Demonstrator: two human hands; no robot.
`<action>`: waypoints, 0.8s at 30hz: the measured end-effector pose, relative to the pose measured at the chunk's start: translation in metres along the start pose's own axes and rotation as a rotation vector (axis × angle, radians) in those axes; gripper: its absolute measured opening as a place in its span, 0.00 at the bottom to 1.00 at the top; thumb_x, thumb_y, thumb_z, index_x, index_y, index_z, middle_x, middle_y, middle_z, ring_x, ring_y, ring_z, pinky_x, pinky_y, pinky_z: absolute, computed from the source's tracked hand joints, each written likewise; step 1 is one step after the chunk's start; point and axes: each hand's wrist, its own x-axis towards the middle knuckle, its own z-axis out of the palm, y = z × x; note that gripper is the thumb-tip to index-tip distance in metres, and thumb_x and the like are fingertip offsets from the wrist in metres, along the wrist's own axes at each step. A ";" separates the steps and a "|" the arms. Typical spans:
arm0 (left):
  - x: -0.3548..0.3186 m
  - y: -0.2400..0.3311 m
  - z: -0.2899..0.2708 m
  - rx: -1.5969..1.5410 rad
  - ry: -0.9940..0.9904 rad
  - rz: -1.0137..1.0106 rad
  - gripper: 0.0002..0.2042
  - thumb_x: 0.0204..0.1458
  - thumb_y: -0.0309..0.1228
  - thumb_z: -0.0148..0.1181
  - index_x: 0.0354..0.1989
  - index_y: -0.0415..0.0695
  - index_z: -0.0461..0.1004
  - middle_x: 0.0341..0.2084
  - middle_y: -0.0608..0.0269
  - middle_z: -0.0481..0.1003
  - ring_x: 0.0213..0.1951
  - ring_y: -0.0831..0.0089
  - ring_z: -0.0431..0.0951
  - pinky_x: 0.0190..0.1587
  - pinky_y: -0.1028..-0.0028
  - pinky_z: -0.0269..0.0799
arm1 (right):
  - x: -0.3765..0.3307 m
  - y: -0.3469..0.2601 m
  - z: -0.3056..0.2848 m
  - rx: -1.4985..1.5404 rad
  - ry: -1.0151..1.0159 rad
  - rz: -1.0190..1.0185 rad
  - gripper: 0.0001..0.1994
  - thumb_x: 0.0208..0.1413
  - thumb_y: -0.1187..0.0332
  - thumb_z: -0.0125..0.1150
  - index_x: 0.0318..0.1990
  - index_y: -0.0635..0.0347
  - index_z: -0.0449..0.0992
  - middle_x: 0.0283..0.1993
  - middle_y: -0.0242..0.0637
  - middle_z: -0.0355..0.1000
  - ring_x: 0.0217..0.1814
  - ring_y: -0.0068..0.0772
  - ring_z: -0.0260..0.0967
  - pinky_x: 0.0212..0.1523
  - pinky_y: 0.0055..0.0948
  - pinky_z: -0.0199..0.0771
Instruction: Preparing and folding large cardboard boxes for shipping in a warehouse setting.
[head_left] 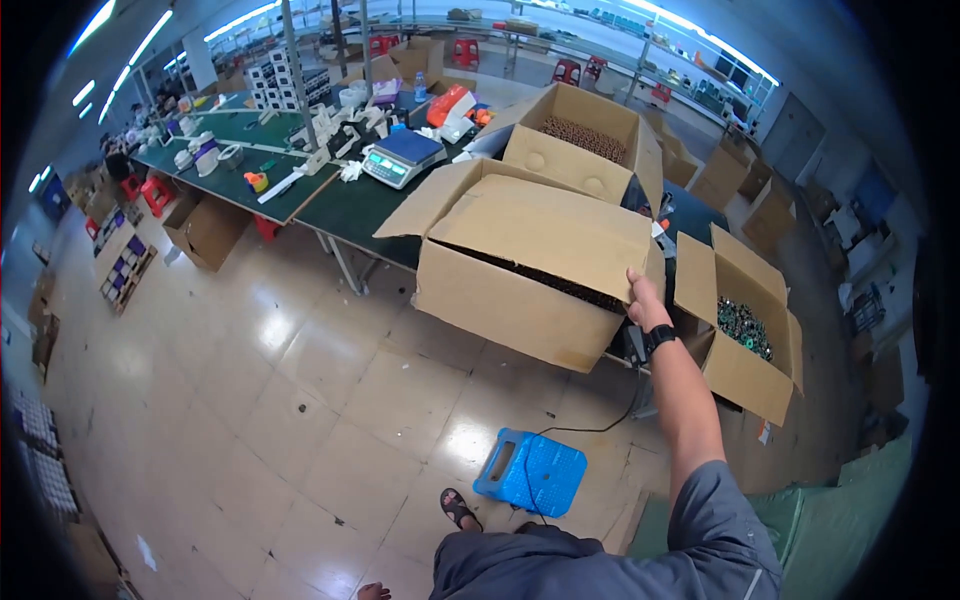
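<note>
By the right hand (645,303), fingers partly curled and thumb up, the near right corner of a large cardboard box (510,305) is held. The box is set at the near edge of the green table (345,222), its long axis slanted down rightward. The arm is stretched forward, nearly straight. The left hand's state cannot be told.

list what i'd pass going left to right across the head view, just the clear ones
Brown box on the floor, digital scale, blue step stool, right hand gripping a cardboard flap, open box of green parts.
</note>
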 end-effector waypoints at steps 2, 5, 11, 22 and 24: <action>-0.002 0.002 -0.007 -0.052 -0.098 0.042 0.19 0.63 0.40 0.54 0.58 0.44 0.70 0.49 0.54 0.78 0.48 0.59 0.76 0.46 0.55 0.73 | 0.000 -0.002 0.010 0.023 0.008 0.047 0.24 0.63 0.57 0.63 0.63 0.51 0.68 0.57 0.35 0.74 0.55 0.37 0.73 0.49 0.47 0.74; -0.015 0.023 0.003 -0.015 -0.110 0.155 0.19 0.63 0.40 0.52 0.56 0.40 0.71 0.48 0.51 0.78 0.47 0.60 0.78 0.48 0.59 0.75 | 0.021 0.004 0.012 0.103 -0.060 0.041 0.25 0.64 0.60 0.61 0.64 0.59 0.66 0.58 0.43 0.73 0.57 0.44 0.71 0.56 0.49 0.72; -0.016 0.081 0.036 0.162 -0.255 0.434 0.19 0.63 0.36 0.51 0.57 0.37 0.71 0.45 0.49 0.80 0.46 0.61 0.80 0.47 0.62 0.78 | 0.064 0.020 -0.001 0.027 -0.115 -0.176 0.25 0.61 0.58 0.63 0.61 0.63 0.69 0.58 0.45 0.73 0.54 0.51 0.73 0.53 0.51 0.74; 0.066 0.201 0.044 0.612 -0.464 0.192 0.23 0.59 0.49 0.55 0.55 0.44 0.74 0.44 0.49 0.81 0.40 0.54 0.81 0.44 0.51 0.76 | -0.016 0.022 0.028 -1.401 0.363 -0.681 0.22 0.51 0.51 0.67 0.41 0.64 0.82 0.54 0.50 0.73 0.61 0.51 0.66 0.63 0.46 0.65; 0.110 0.269 0.019 0.581 -0.512 0.083 0.28 0.57 0.54 0.56 0.59 0.48 0.73 0.45 0.50 0.82 0.39 0.52 0.82 0.45 0.44 0.75 | -0.015 0.028 0.040 -1.391 0.229 -0.719 0.22 0.51 0.51 0.66 0.40 0.65 0.82 0.52 0.51 0.74 0.57 0.53 0.69 0.59 0.46 0.69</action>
